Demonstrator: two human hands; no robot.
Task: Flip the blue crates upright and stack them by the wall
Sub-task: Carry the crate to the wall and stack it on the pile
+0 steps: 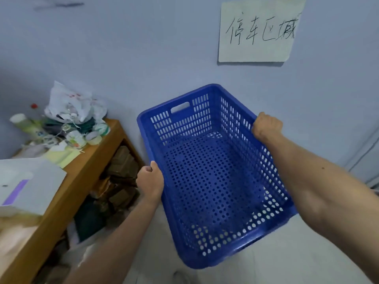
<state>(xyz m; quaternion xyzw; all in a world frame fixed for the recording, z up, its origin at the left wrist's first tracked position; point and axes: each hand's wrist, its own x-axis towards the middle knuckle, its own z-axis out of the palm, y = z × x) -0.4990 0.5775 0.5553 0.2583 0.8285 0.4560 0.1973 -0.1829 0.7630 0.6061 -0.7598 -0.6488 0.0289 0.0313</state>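
One blue perforated plastic crate (213, 181) is upright, its open side facing me, held in the air close to the pale wall. My left hand (150, 181) grips the rim of its left long side. My right hand (266, 126) grips the rim of its right long side, farther from me. The crate is tilted a little, its far end with a handle slot nearest the wall. No other crate shows in this view.
A wooden table (90, 167) stands at the left with a pile of bags, bottles and a white box (26, 185) on it; cardboard packages sit under it. A handwritten paper sign (258, 31) hangs on the wall. Pale floor (287, 253) lies below the crate.
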